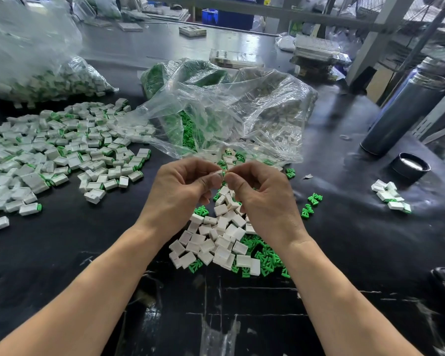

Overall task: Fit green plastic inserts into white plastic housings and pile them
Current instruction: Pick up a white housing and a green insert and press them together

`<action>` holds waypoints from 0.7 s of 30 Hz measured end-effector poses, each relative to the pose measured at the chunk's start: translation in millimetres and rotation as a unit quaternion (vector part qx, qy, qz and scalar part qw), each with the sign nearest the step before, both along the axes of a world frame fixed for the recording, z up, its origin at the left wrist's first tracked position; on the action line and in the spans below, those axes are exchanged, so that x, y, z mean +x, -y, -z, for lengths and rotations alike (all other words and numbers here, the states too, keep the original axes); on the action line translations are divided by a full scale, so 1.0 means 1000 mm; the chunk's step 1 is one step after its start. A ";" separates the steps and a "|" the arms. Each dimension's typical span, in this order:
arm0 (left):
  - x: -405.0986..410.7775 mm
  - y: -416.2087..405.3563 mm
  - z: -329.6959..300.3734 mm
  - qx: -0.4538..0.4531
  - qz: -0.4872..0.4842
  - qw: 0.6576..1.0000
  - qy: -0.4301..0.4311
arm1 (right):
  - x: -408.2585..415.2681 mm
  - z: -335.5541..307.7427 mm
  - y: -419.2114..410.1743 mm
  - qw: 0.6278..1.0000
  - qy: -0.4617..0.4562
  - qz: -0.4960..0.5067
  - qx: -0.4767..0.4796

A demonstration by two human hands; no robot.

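Observation:
My left hand (183,187) and my right hand (262,196) meet fingertip to fingertip above the black table. Between them sits a white plastic housing (219,172), pinched by my left fingers. My right fingers press at its right end; a green insert is barely visible there. Below my hands lies a loose heap of white housings (216,237) mixed with green inserts (265,255). A wide pile of fitted white-and-green pieces (62,150) spreads over the left of the table.
A crumpled clear bag (229,111) holding green inserts and white housings lies just behind my hands. Another bag of fitted pieces (44,78) sits far left. A steel flask (406,106) and its black lid (410,165) stand right, near a small cluster of pieces (391,196).

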State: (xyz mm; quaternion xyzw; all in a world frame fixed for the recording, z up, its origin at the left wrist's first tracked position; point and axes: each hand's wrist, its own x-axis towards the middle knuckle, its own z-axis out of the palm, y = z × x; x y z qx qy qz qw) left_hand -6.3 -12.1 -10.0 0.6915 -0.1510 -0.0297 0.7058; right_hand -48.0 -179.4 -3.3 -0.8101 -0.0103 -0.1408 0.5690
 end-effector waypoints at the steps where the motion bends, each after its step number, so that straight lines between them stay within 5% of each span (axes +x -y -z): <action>1: 0.000 0.000 0.000 0.000 -0.001 1.000 -0.001 | 0.000 -0.001 0.000 1.000 -0.001 0.001 -0.004; 21: -0.002 -0.001 -0.007 0.054 -0.009 0.998 -0.005 | -0.001 -0.001 0.000 0.992 0.012 0.007 -0.122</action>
